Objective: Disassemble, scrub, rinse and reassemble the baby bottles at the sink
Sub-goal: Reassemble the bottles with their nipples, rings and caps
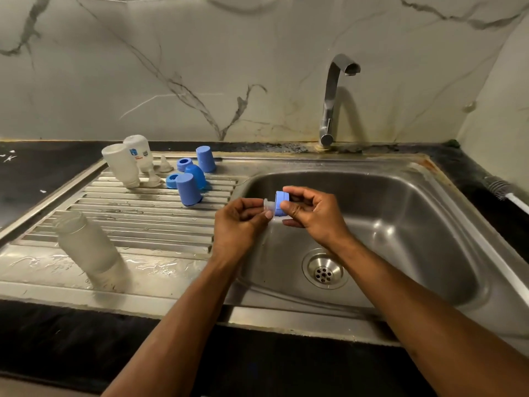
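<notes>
Blue screw ring with a clear nipple is sitting at frame centre above the sink basin, axis lying sideways, nipple pointing left. The right hand is gripping the ring; left hand fingers are pinching the nipple.

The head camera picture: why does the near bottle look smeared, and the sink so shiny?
In the head view, the near bottle lies toward the wide lens's edge, so it looks stretched and soft; the wet drainboard and sink basin throw back glare; the tap casts a shadow on the wall.
</notes>
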